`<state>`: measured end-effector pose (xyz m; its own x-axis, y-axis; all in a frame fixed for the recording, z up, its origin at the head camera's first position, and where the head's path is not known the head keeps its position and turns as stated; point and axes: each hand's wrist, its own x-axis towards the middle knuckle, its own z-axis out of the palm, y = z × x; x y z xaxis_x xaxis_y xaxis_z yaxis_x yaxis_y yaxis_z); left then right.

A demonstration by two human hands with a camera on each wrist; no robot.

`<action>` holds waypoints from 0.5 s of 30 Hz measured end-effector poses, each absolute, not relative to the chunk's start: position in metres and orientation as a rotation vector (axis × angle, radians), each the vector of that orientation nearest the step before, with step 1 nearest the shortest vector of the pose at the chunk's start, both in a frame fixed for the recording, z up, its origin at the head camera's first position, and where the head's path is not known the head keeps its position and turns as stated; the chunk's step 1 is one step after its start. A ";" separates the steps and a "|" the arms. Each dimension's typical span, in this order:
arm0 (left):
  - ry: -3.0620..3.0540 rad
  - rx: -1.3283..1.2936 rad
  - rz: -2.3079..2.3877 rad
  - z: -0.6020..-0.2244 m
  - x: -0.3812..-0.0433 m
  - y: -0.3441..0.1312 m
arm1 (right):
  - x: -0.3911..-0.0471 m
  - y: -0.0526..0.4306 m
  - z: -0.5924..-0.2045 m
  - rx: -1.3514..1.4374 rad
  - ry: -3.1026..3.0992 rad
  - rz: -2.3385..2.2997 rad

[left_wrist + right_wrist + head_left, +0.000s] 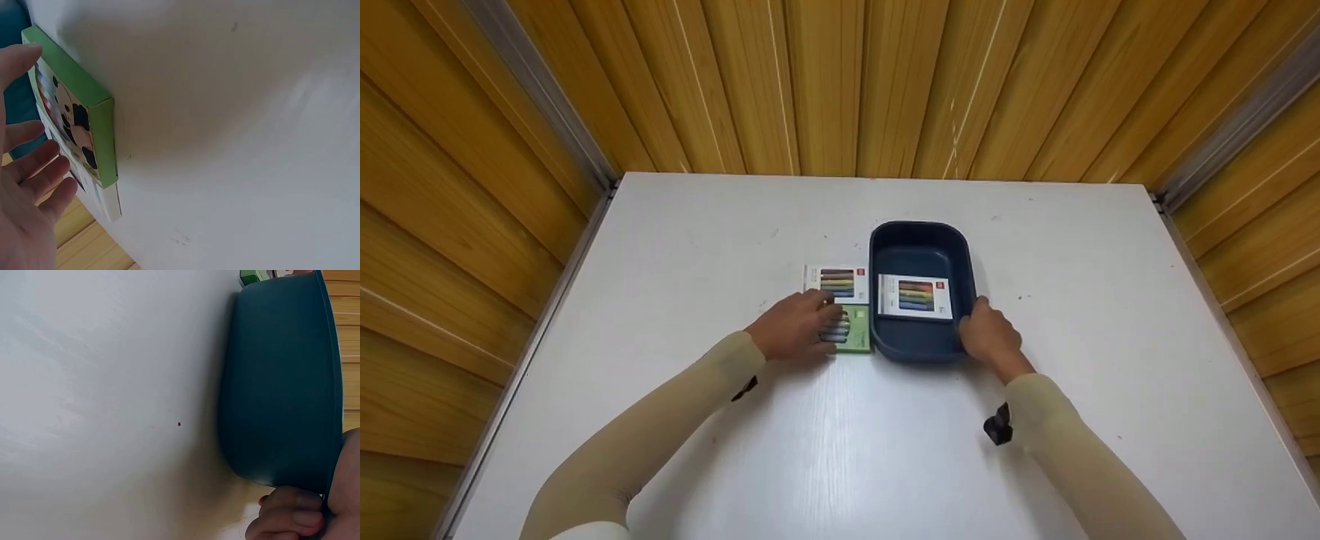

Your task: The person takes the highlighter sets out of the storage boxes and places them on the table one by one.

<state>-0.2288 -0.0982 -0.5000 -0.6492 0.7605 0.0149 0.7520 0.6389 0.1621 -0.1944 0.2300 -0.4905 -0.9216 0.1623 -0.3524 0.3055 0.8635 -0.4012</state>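
Observation:
A dark blue rectangular bin [916, 346] stands near the table's middle, with a white box of colored sticks [916, 298] lying in it. My right hand [991, 335] grips the bin's right rim, thumb on one side and fingers curled on the other. Left of the bin, a green box of colored sticks [856, 327] with a panda picture lies in front of a similar white box [861, 290]. Over these two boxes is my left hand [795, 328], partly covering them. In the left wrist view its fingers [59, 199] are spread and loosely bent, close to the green box.
The white table [720, 255] carries the bin and boxes. Yellow wooden plank walls [825, 90] rise behind it and on both sides. The boxes sit right against the bin's left wall.

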 end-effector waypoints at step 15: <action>2.748 1.195 0.158 -0.504 -0.236 -0.095 | -0.193 0.229 -0.490 0.335 2.752 -0.653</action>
